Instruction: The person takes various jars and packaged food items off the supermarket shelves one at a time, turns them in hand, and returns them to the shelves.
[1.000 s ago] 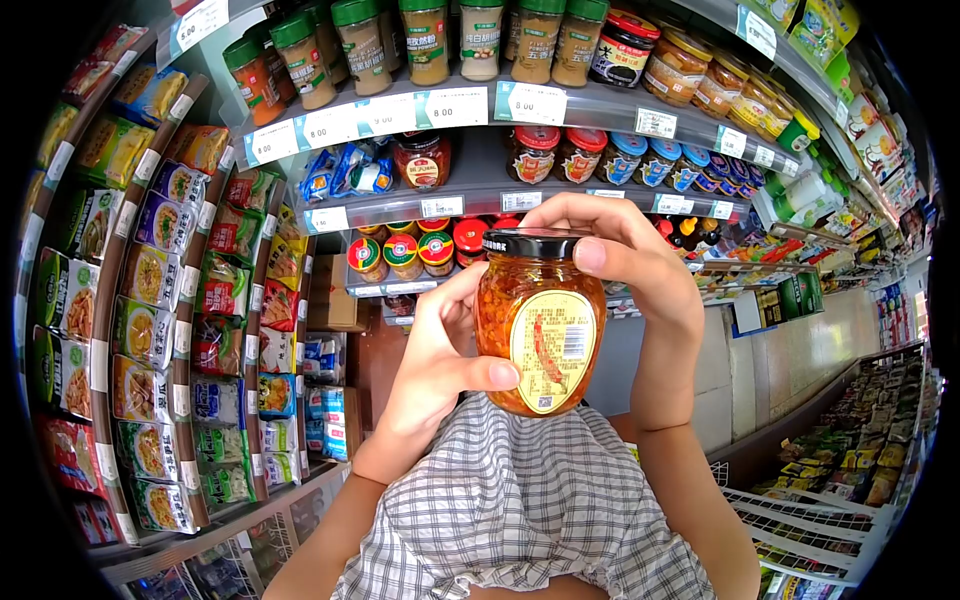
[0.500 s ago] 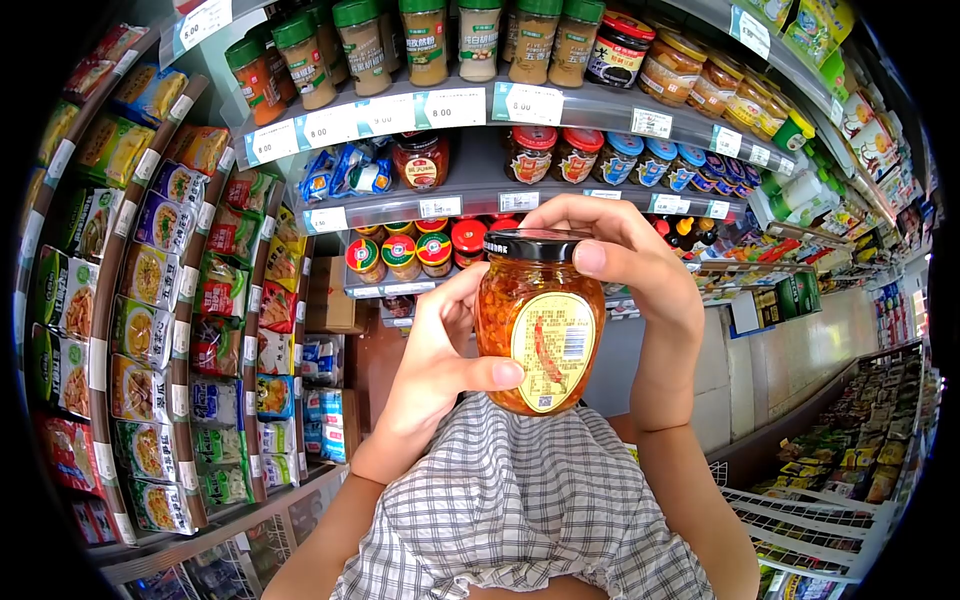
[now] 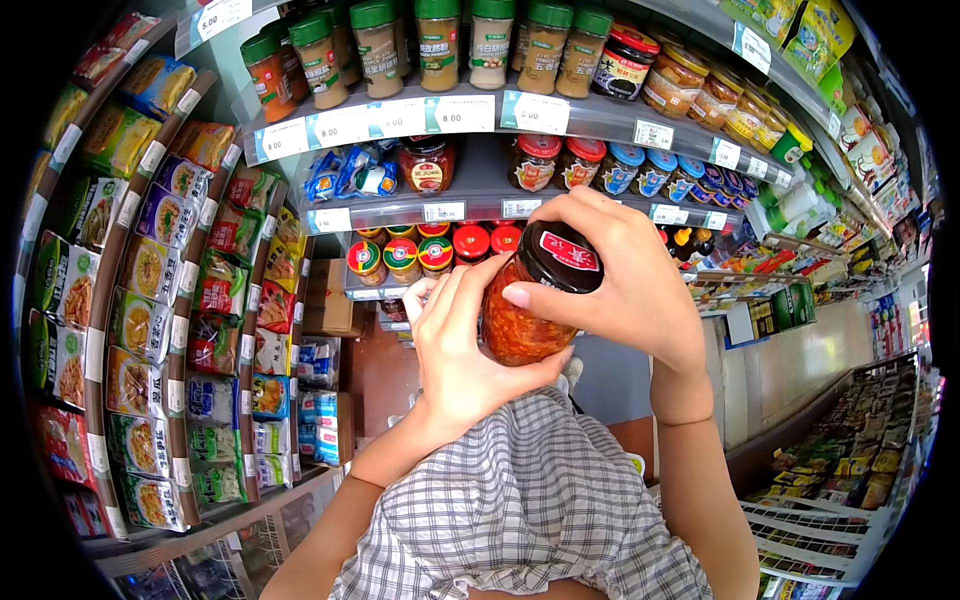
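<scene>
A glass jar of red chili sauce point(image 3: 522, 328) with a black lid is held up in front of my chest, tilted so its lid top leans toward me. My left hand point(image 3: 468, 345) wraps the jar's left side and lower part, its thumb along the bottom. Over the upper right side curls my right hand point(image 3: 630, 275), thumb across the front just under the lid and fingers behind it. The lid carries a red label with white characters. The jar's yellow paper label is out of sight.
Ahead, shelves hold green-capped spice bottles point(image 3: 438, 45), red-lidded jars point(image 3: 535, 160) and blue-lidded jars point(image 3: 620, 168). Bagged noodles point(image 3: 150, 325) fill racks on the left. At lower right stands a white wire rack point(image 3: 820, 535) near packaged goods.
The jar has turned and tipped, so its lid top now faces me and the yellow label has gone from view. My left thumb has moved from the label to the jar's bottom.
</scene>
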Demonstrator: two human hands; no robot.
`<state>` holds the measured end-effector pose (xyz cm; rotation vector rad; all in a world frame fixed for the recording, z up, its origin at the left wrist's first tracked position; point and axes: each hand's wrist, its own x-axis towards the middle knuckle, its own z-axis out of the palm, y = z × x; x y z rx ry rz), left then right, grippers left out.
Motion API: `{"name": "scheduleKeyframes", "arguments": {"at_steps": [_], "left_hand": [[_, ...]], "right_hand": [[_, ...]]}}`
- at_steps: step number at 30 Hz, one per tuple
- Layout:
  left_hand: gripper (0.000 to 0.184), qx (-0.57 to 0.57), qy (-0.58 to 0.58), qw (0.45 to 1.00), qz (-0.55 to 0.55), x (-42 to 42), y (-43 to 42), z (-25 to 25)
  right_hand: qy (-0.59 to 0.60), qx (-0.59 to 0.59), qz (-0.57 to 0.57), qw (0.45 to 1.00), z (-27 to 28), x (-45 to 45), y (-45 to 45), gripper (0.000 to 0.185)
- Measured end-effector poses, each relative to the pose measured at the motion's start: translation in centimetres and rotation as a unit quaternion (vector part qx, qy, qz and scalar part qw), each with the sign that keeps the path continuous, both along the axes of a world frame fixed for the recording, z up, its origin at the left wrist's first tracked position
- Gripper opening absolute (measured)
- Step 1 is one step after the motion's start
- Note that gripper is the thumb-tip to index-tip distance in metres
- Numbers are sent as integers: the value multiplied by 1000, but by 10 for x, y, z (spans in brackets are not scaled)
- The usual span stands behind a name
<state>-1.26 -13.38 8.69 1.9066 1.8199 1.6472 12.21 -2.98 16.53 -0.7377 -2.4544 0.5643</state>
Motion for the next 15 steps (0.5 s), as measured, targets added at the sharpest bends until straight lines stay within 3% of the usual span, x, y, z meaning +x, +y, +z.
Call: {"name": "scheduleKeyframes", "arguments": {"at_steps": [2, 5, 6, 10, 11, 15], "left_hand": [[89, -8, 23, 1000, -1, -4, 0, 2], [102, -31, -44, 995, -88, -21, 2, 10], [113, -55, -114, 982, -142, -26, 4, 3], [116, -60, -217, 929, -295, -34, 20, -11], [111, -60, -147, 948, -275, -34, 20, -8], [86, -27, -127, 964, -233, -22, 17, -4]], "right_hand": [[29, 15, 14, 999, -2, -1, 3, 49], [70, 56, 62, 994, -3, 4, 11, 49], [75, 68, 82, 991, -1, 5, 14, 50], [99, 79, 189, 974, 6, 11, 21, 53], [108, 74, 224, 966, 8, 11, 23, 54], [118, 35, 280, 952, 7, 16, 25, 56]]}}
